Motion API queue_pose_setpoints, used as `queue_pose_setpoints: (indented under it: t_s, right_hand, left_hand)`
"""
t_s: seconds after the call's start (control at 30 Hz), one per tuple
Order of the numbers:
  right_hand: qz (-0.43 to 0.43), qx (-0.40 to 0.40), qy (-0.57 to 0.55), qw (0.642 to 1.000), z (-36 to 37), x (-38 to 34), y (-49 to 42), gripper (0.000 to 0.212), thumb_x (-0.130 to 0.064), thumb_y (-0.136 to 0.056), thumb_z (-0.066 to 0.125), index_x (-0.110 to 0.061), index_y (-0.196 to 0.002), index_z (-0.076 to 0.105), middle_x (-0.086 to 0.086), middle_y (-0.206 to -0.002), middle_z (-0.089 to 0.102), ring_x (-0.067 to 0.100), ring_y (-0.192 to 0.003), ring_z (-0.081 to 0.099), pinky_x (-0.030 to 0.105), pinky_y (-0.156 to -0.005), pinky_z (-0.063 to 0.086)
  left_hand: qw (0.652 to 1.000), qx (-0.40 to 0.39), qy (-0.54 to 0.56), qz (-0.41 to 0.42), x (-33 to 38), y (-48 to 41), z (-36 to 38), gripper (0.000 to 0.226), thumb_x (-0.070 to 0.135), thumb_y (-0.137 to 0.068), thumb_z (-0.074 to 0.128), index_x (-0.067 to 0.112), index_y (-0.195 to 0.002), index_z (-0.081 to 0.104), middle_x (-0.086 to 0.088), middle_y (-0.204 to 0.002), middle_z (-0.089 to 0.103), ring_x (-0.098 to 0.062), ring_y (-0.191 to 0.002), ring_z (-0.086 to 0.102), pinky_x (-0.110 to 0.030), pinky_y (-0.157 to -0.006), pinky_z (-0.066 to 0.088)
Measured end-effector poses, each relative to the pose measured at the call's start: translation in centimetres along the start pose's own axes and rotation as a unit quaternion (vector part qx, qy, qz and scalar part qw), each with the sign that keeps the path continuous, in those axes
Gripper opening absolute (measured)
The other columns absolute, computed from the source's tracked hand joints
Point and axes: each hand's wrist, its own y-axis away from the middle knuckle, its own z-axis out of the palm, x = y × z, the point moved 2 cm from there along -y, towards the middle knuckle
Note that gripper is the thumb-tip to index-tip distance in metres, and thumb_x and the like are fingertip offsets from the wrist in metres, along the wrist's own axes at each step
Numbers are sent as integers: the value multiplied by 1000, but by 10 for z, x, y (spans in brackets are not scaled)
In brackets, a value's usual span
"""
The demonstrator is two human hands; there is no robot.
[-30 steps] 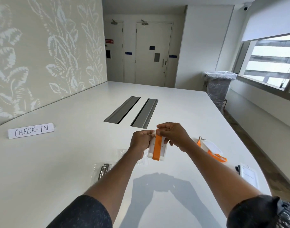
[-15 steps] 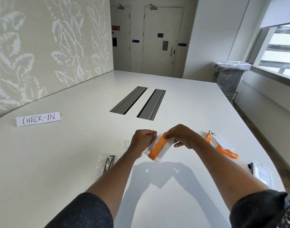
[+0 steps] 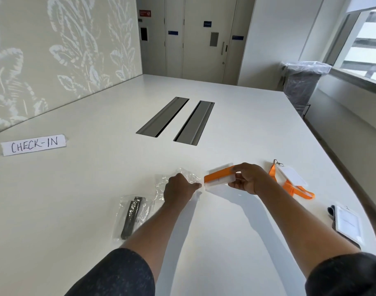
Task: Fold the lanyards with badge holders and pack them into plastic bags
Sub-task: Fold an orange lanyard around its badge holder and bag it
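My right hand (image 3: 248,178) grips a badge holder with an orange lanyard folded round it (image 3: 218,177), held level just above the white table (image 3: 225,129). My left hand (image 3: 179,189) lies on an empty clear plastic bag (image 3: 161,182) on the table, fingers curled at the bag's right end close to the holder; whether they pinch the bag I cannot tell. A bagged black lanyard (image 3: 131,216) lies to the left. An unfolded orange lanyard with holder (image 3: 291,180) lies at the right, and a black lanyard with holder (image 3: 347,224) near the right edge.
Two grey cable slots (image 3: 176,119) are set into the table's middle. A paper sign reading CHECK-IN (image 3: 33,144) stands at the far left. A lined bin (image 3: 300,82) stands beyond the table's right side, below the window.
My left hand let go of the folded orange lanyard and moved down-left onto the clear bag. My right hand turned the holder from upright to level. The camera tilted downward.
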Motion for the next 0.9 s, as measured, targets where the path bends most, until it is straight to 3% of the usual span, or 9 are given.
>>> queue_pose_setpoints:
  t_s: [0.17,0.27,0.4,0.57,0.73,0.9]
  right_hand:
    - [-4,-11,-20,1000,1,4,-5,5,1,-85,61,-2,-87,59,18,-84,61,29,-67,62,34,-51,58]
    - [-20,-15,-32,999,3,5,-6,4,0,-86,62,-1,-89,61,18,-82,62,27,-64,62,30,-46,56]
    - [-57,6,-59,997,4,4,-6,2,-1,-86,63,-2,-88,61,15,-81,60,26,-63,61,29,-47,56]
    - [-87,15,-66,994,3,0,0,3,-2,-86,63,-5,-85,63,13,-80,60,24,-66,62,32,-55,55]
    - [-110,2,-53,992,3,-6,12,4,-3,-87,63,-5,-85,64,13,-84,58,24,-67,61,32,-58,56]
    - [-123,-24,-39,991,7,-9,25,4,-2,-88,63,-5,-86,65,12,-81,57,25,-68,60,33,-62,57]
  left_hand:
    - [999,15,-30,6,0,0,3,37,41,-74,71,9,-90,62,-14,-101,69,-36,-97,65,-30,-66,41]
    - [1000,6,-15,7,-3,-3,4,39,43,-77,69,5,-89,67,-14,-94,71,-36,-94,66,-33,-69,46]
    - [1000,-7,27,7,-8,-3,0,32,42,-81,68,11,-77,73,-9,-82,73,-31,-86,67,-28,-67,45]
    - [998,-2,59,-1,-7,0,-6,30,29,-86,64,11,-62,61,-15,-81,71,-36,-88,66,-31,-67,43]
    - [996,14,86,-11,-1,4,-13,25,18,-84,61,4,-63,62,-23,-82,70,-39,-87,65,-32,-65,44]
    - [991,15,128,-30,6,9,-21,25,29,-75,78,4,-77,75,-17,-82,74,-34,-88,67,-29,-65,45]
